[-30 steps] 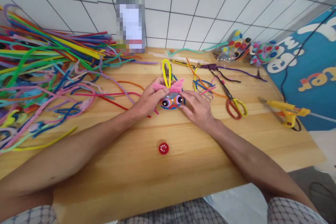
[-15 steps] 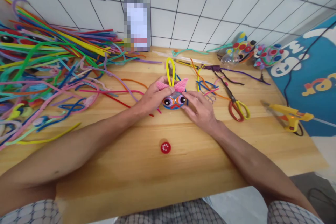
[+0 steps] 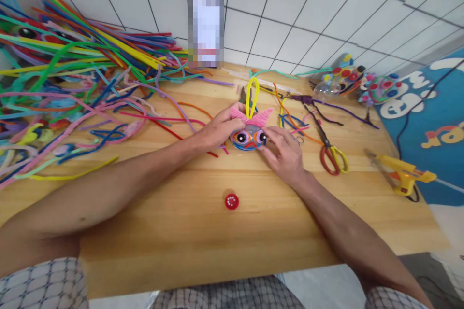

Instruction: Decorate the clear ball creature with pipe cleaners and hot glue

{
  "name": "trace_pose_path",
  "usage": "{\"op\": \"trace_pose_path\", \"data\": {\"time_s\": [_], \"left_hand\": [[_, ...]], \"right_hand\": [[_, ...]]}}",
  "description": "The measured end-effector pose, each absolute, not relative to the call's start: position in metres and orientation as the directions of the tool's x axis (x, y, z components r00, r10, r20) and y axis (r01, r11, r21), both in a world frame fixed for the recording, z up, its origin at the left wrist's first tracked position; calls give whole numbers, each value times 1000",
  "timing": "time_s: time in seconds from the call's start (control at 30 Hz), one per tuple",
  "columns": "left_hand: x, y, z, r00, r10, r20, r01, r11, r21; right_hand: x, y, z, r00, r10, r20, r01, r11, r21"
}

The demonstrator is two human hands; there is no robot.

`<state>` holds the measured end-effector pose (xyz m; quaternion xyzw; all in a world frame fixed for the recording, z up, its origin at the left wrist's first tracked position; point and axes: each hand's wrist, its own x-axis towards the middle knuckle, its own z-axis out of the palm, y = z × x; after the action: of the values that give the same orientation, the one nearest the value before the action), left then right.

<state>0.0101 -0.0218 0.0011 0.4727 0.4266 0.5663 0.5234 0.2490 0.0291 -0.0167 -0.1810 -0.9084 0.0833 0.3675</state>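
Observation:
A small round craft face [image 3: 249,137] with two googly eyes, pink fuzzy ears and a tall yellow pipe-cleaner loop [image 3: 252,96] lies on the wooden table [image 3: 203,231]. My left hand [image 3: 217,130] grips its left side, fingers curled by the left pink ear. My right hand [image 3: 284,152] pinches its right side beneath the right ear. A small red cap [image 3: 231,201] with white dots lies alone on the table nearer to me.
A big heap of coloured pipe cleaners [image 3: 72,87] covers the table's left. Red-and-yellow scissors [image 3: 331,154] and a yellow glue gun [image 3: 402,174] lie to the right. Two finished decorated crafts [image 3: 348,77] sit at the back right by the tiled wall.
My view has drifted so everything sits slightly to the right in the picture. Both hands stay on the craft face with little change in grip.

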Motion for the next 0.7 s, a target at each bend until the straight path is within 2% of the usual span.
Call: {"op": "trace_pose_path", "data": {"time_s": [0.3,0.53,0.7], "left_hand": [[10,-25,8,30,994,107,-121,-102,987],[0,-24,5,89,986,143,-78,-136,988],[-6,-19,1,145,981,129,-105,-114,988]], "right_hand": [[252,35,-19,-668,417,617,254,906,-338],[252,35,-19,-660,408,631,259,912,-319],[253,36,-20,-662,436,609,274,898,-344]]}}
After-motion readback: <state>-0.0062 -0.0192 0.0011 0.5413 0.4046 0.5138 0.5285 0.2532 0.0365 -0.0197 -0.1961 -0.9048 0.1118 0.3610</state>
